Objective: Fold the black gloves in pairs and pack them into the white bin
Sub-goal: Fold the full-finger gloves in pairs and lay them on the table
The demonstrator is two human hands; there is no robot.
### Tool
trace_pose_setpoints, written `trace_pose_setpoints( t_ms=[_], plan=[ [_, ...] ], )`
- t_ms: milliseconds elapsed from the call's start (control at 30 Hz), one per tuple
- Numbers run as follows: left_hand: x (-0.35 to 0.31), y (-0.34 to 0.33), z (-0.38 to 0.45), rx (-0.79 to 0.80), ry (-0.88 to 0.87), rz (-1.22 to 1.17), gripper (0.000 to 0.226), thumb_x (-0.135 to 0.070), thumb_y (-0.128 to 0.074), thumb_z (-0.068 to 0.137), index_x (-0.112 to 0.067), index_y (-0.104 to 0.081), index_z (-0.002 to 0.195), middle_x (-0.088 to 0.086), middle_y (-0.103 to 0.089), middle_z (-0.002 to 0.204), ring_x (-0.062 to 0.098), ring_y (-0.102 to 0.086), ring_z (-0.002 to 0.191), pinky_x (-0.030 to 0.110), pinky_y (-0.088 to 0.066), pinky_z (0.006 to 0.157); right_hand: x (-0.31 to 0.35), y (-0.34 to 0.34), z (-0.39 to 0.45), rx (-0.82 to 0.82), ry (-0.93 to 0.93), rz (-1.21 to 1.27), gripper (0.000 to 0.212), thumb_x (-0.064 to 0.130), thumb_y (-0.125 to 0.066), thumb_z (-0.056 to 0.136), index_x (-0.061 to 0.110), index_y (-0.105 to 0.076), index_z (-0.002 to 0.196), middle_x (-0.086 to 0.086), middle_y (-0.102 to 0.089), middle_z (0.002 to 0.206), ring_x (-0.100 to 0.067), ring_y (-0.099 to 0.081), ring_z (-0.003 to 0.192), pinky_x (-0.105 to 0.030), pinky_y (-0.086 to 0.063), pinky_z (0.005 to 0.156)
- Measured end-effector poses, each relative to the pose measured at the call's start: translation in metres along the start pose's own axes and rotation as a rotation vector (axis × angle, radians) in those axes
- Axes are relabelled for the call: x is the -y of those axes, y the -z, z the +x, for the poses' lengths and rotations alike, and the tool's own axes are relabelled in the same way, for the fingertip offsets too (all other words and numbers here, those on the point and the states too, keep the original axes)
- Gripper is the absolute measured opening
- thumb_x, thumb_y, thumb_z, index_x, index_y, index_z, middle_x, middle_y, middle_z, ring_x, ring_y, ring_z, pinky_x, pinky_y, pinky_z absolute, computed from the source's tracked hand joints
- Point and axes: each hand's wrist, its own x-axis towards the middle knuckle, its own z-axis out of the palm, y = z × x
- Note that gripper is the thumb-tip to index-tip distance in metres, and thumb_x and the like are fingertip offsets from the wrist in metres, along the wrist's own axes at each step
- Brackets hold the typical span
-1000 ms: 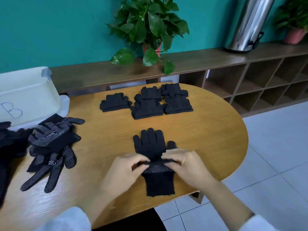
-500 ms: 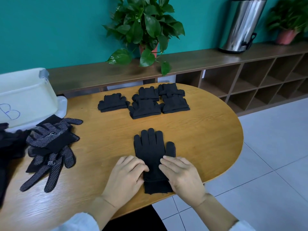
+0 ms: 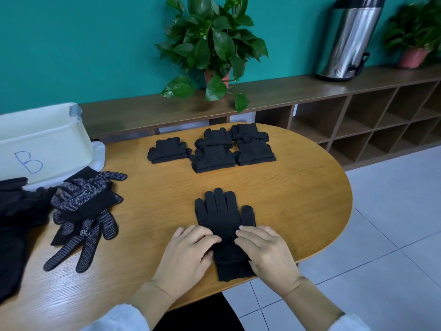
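A stacked pair of black gloves (image 3: 223, 216) lies flat near the table's front edge, fingers pointing away from me. My left hand (image 3: 191, 254) presses flat on its left side and my right hand (image 3: 265, 252) presses flat on its right side, near the cuff. Several folded glove pairs (image 3: 212, 151) sit in a group at the far middle of the table. Loose dotted black gloves (image 3: 83, 211) are heaped at the left. The white bin (image 3: 43, 144), marked B, stands at the far left.
The wooden table (image 3: 298, 199) is rounded at the right, with tiled floor beyond. More black fabric (image 3: 14, 218) lies at the left edge. Behind are a low wooden shelf (image 3: 334, 91), a potted plant (image 3: 210, 44) and a steel urn (image 3: 350, 37).
Both hands pinched the top glove at the palm a second ago. They have laid it down and now press flat on the stacked pair; the dotted palm side no longer shows.
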Motion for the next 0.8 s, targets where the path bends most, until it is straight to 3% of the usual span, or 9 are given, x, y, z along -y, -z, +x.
trace_pose_setpoints(
  t_ms=[133,200,267,400,533,800],
  plan=[
    [0.0,0.0,-0.001,-0.007,0.068,-0.005,0.022,-0.016,-0.07,0.078,-0.026,-0.073,0.097,-0.016,-0.061,0.096,0.004,-0.051,0.086,0.022,-0.03,0.074,0.001,0.002,0.005,0.028,-0.021,0.021,0.034,0.0,-0.046,0.072,0.011,-0.076,0.083,-0.001,-0.075,0.095,-0.017,-0.07,0.098,-0.03,-0.055,0.082],
    [0.003,0.0,0.005,-0.002,0.104,0.005,0.03,-0.008,-0.081,0.072,-0.025,-0.074,0.094,-0.015,-0.063,0.094,0.006,-0.053,0.086,0.022,-0.03,0.074,-0.001,0.001,0.012,0.056,-0.032,0.04,0.032,-0.008,-0.062,0.06,0.01,-0.076,0.082,-0.001,-0.075,0.094,-0.019,-0.071,0.096,-0.029,-0.056,0.08],
    [0.008,0.0,0.013,-0.007,0.136,0.026,0.033,-0.006,-0.085,0.067,-0.025,-0.074,0.092,-0.014,-0.064,0.091,0.007,-0.055,0.085,0.023,-0.03,0.073,-0.007,-0.003,0.021,0.125,-0.082,0.066,0.047,-0.012,-0.078,0.04,0.01,-0.076,0.081,-0.002,-0.076,0.092,-0.019,-0.071,0.095,-0.028,-0.057,0.077],
    [0.015,-0.001,0.021,-0.031,0.182,0.038,0.034,-0.005,-0.086,0.065,-0.025,-0.074,0.089,-0.012,-0.065,0.091,0.009,-0.061,0.083,0.024,-0.036,0.073,-0.008,-0.011,0.038,0.21,-0.215,0.022,0.057,-0.001,-0.09,0.023,0.014,-0.075,0.076,0.0,-0.075,0.092,-0.018,-0.071,0.096,-0.027,-0.056,0.075],
    [0.016,-0.005,0.019,-0.067,0.192,0.022,0.035,-0.003,-0.086,0.061,-0.023,-0.073,0.087,-0.012,-0.065,0.091,0.01,-0.062,0.082,0.028,-0.041,0.068,0.001,-0.019,0.033,0.156,-0.301,-0.029,0.054,-0.001,-0.089,0.026,0.014,-0.076,0.076,-0.003,-0.076,0.091,-0.018,-0.072,0.094,-0.028,-0.056,0.075],
    [0.017,-0.01,0.019,-0.093,0.12,0.051,0.035,0.0,-0.084,0.06,-0.021,-0.072,0.085,-0.008,-0.065,0.091,0.009,-0.058,0.083,0.022,-0.027,0.074,0.0,-0.023,0.029,0.059,-0.289,-0.08,0.048,-0.013,-0.077,0.032,0.009,-0.075,0.075,-0.006,-0.076,0.088,-0.02,-0.073,0.09,-0.029,-0.056,0.075]
  ],
)
